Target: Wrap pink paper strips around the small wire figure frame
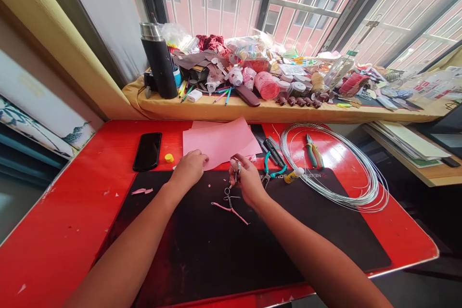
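My left hand [189, 169] is at the near edge of a sheet of pink paper [220, 142], its fingers closed on that edge. In my right hand [249, 180] is a pair of small silver scissors [236, 169], mostly covered by the fingers. Just below the right hand, a small twisted wire figure [230, 208] lies on the black mat [202, 260]. It has wire loops at the top and two arms wrapped in pink. More pink paper lies under the top sheet.
Right of the paper lie teal-handled pliers [270, 168], a black utility knife [275, 151], a glue stick [294, 175], a wire coil [371, 192] and green-yellow pliers [314, 151]. A phone [147, 151], yellow cap [169, 158] and paper scraps [142, 191] are left. A thermos [159, 62] stands on the cluttered sill.
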A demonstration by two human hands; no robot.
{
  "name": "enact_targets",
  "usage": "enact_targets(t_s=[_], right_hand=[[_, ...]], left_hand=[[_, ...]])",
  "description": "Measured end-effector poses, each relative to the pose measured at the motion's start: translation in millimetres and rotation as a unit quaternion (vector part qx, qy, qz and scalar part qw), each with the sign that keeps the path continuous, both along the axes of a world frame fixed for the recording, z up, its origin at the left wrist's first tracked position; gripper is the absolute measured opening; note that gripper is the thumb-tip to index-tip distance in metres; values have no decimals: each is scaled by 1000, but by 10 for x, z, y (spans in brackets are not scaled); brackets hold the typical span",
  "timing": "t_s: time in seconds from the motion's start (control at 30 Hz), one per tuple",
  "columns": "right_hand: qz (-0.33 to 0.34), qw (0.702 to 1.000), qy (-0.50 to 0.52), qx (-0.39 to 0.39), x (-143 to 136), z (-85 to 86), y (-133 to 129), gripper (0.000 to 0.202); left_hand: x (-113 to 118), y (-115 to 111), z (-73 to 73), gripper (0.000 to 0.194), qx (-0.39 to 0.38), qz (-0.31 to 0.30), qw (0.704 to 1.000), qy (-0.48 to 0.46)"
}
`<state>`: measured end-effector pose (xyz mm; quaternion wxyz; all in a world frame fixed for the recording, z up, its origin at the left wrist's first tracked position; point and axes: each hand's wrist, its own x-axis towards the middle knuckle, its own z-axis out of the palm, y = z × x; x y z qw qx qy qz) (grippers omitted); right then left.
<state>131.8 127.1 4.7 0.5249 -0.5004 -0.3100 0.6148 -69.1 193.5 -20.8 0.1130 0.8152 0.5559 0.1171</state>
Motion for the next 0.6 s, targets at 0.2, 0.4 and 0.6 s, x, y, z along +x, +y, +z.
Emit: enact_targets(t_s=[0.2, 0.4, 0.6], right_hand=[[70, 994, -73, 44, 267, 227, -319, 76], [87, 985, -135, 56, 542, 351, -712, 72], [84, 973, -211, 32, 793, 209, -1063, 70]], left_hand=[[-56, 17, -45, 42, 0, -5, 999, -38], [-89, -75, 19, 41, 3, -6, 993, -120], [-64, -351, 120, 30, -33, 22, 961, -272]])
